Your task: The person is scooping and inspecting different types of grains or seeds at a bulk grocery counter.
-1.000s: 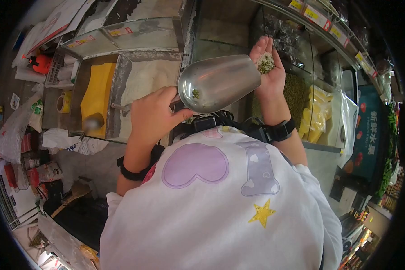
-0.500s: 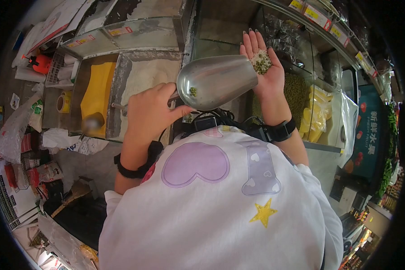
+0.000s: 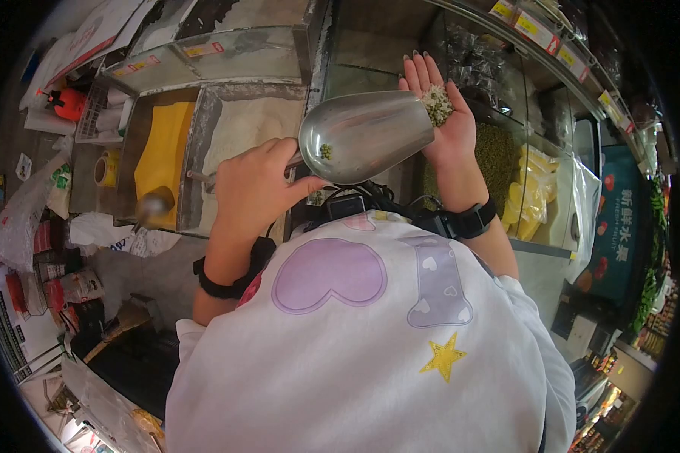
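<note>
Head view, stock of items and hazards.

Left hand (image 3: 253, 189): closed tight round the handle of the metal scoop (image 3: 366, 136), near and left of centre; black wristband just below.

Metal scoop: held above the bins, mouth turned to the right, rim at the right palm, touching or just beside, cannot tell which; almost empty, only a few loose beans (image 3: 325, 152) at the back of the bowl.

Right hand (image 3: 449, 132): open, palm up, fingers spread and flat, clamped on nothing; bean heap (image 3: 437, 104) resting on the palm, far right of the scoop mouth.

Green bean bin (image 3: 499, 155): below and right of the right hand. White grain bin (image 3: 242, 124) and yellow grain bin (image 3: 159, 147): left, under and beyond the scoop handle. Yellow packets (image 3: 533, 189): right of the green bean bin.

Hazards, as judged:
- Bean heap unguarded on a flat palm; any tilt or jolt of the wrist likely to roll beans off between the fingers.
- Gap between palm and scoop rim; beans tipped across it apt to miss and drop.
- Stray beans falling left, into the white grain bin; mixed stock.
- Scoop dipped at the mouth; loose beans sliding out
</note>
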### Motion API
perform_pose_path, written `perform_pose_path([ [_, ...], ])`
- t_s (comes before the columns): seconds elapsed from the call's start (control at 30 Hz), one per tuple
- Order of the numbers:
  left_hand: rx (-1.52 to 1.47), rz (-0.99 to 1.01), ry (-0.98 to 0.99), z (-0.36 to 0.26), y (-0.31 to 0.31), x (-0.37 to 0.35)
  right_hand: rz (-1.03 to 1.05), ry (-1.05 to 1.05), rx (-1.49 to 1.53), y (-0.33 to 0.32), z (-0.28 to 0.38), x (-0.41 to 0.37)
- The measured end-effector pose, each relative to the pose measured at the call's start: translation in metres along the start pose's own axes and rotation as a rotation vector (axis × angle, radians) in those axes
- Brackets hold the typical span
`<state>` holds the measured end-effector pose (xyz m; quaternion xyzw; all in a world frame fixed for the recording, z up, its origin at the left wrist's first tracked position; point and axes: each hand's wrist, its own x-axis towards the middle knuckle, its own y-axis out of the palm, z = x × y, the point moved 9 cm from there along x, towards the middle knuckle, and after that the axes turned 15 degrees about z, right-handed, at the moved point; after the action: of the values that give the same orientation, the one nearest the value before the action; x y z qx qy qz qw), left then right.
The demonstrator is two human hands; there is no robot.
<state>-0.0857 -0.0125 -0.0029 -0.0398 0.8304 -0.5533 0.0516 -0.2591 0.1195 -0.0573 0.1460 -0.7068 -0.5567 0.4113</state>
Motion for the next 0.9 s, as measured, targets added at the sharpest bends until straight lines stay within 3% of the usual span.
perform_pose_path([
  [0.9,-0.020,0.003,-0.019,-0.0031,0.0007,0.0022,0.023,0.023,-0.057,0.0028,-0.0013,-0.0018],
])
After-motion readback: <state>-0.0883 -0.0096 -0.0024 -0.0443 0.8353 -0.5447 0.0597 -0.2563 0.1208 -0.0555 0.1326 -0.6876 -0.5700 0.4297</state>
